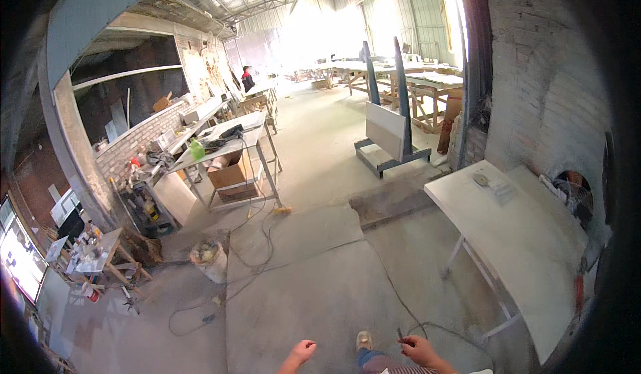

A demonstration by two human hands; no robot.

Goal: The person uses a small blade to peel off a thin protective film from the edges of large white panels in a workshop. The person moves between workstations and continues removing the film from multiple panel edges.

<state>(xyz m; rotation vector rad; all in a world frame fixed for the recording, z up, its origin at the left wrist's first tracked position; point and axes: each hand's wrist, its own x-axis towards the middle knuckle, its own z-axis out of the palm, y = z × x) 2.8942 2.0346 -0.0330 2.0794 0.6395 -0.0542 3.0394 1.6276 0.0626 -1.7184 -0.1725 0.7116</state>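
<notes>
At the lower edge my left hand (304, 351) hangs over the concrete floor, its fingers curled closed and nothing visible in them. To the right, my right hand (419, 350) is closed on a slim dark object (400, 334), whose short end sticks up past the fingers; its kind is too small to make out. My shoe (364, 340) stands on the floor between the two hands. A dark cable (407, 310) runs along the floor close to my right hand; whether it joins the held object I cannot tell.
On the right stands a long pale slab table (507, 227). Ahead, a metal rack (380, 166) carries a pale panel (385, 131). At left are a cluttered workbench (248, 140), a bucket (210, 262) and loose cables (267, 244). A person (248, 78) is far back.
</notes>
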